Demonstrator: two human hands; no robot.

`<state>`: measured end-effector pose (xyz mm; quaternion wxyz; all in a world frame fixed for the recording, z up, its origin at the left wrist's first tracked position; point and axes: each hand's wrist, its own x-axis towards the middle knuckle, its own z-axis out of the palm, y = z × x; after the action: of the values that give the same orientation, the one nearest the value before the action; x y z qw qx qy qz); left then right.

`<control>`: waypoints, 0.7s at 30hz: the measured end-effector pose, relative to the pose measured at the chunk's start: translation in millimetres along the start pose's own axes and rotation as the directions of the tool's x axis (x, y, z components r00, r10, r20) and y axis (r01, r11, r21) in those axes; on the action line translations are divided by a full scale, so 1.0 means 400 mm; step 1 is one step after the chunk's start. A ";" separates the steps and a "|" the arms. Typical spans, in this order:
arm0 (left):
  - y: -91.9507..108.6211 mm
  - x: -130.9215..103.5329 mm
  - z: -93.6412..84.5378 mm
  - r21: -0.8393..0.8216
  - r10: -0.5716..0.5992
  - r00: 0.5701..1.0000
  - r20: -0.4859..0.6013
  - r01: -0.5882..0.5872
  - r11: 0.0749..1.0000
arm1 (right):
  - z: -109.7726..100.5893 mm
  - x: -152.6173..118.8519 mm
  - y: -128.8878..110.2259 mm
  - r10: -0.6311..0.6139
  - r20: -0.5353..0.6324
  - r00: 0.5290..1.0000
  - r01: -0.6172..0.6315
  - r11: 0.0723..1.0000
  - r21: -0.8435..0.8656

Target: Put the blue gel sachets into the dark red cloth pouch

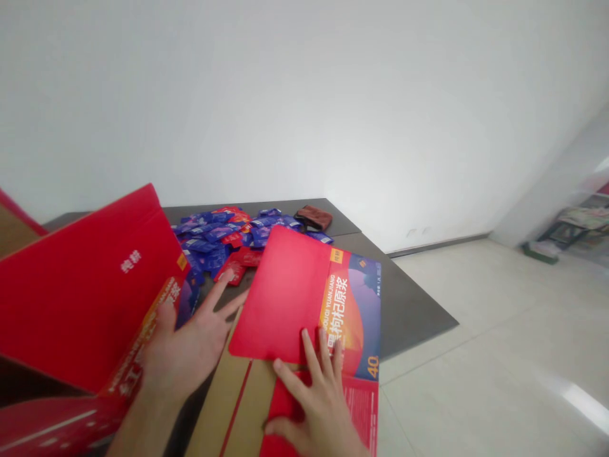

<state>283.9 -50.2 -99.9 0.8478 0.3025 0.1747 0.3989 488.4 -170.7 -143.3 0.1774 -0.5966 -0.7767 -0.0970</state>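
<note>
My right hand lies with fingers spread on a printed red and purple carton, near the fold between its red flap and printed panel. Brown cardboard shows along the carton's left side. My left hand is open, palm partly turned up, thumb near the printed edge of a second red carton with raised flaps. Nothing shows in its fingers. Beyond both hands lies a heap of blue and purple sachets, with several red sachets among them.
The dark table ends at a corner on the right, with pale floor tiles beyond. Behind the heap sits a brown wallet-like item. A white wall rises along the back. Blurred shelving stands far right.
</note>
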 end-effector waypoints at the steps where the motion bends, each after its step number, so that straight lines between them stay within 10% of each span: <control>1: -0.008 -0.016 -0.008 0.030 -0.037 0.999 -0.016 0.038 0.999 | -0.011 0.011 0.007 -0.001 0.044 0.999 0.001 1.000 0.020; 6: -0.056 -0.005 -0.011 0.293 -0.036 0.966 -0.254 0.113 0.950 | -0.073 0.019 0.005 -0.122 0.144 0.982 0.116 0.992 0.051; 11: -0.046 0.099 0.040 0.288 0.230 0.856 -0.463 -0.099 0.952 | -0.195 -0.091 0.004 -0.277 -0.120 0.953 0.259 0.955 -0.143; 17: -0.034 0.101 0.128 0.251 0.364 0.802 -0.474 -0.273 0.929 | -0.241 -0.093 0.141 -0.144 -0.222 0.964 0.059 0.935 -0.350; 21: -0.030 0.048 0.174 0.247 0.399 0.791 -0.463 -0.318 0.916 | -0.240 0.002 0.225 -0.245 -0.209 0.947 0.180 0.941 -0.288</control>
<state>340.1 -67.3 -56.1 0.6545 0.2807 0.3600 0.6027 590.0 -180.7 -60.4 0.1774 -0.5106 -0.7896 -0.2905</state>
